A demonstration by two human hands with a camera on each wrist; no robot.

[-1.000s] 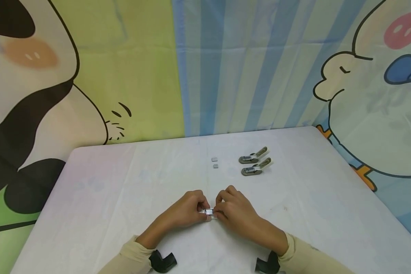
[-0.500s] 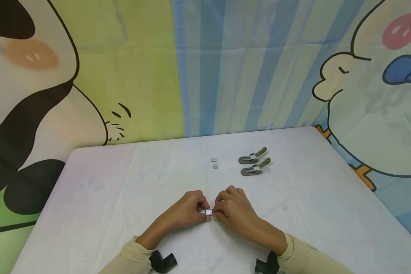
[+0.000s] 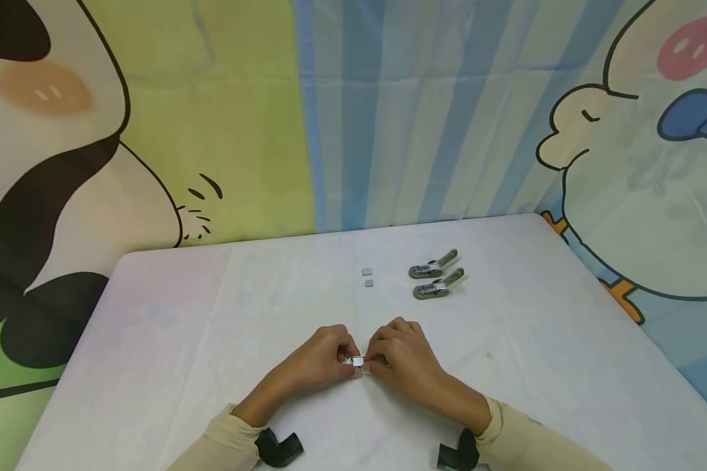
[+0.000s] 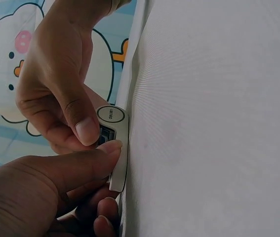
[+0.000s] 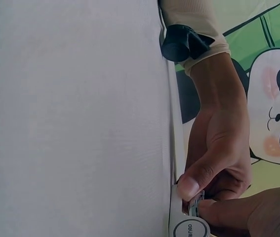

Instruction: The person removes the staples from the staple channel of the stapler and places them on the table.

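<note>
A small pale stapler point(image 3: 357, 361), marked with an oval deli logo, lies low at the table between both hands. My left hand point(image 3: 324, 358) grips one end; in the left wrist view its thumb point(image 4: 107, 157) lies along the stapler's side. From the other side my right hand point(image 3: 405, 361) pinches at the silvery metal part point(image 4: 106, 134) in the middle of the body. In the right wrist view the left thumb point(image 5: 189, 187) presses on the stapler, close to the right thumb point(image 5: 214, 211). Curled fingers hide much of the stapler.
Two grey-brown small staplers point(image 3: 427, 269) with raised levers lie at the back right of the white table point(image 3: 212, 366). Left of them are two little grey blocks point(image 3: 368, 277). Black wrist pieces point(image 3: 279, 449) sit at both sleeves. A cartoon-printed curtain point(image 3: 389, 118) stands behind.
The head view has shifted slightly. Both hands keep almost the same place and hold on the stapler, with the right fingertips close against its metal part throughout.
</note>
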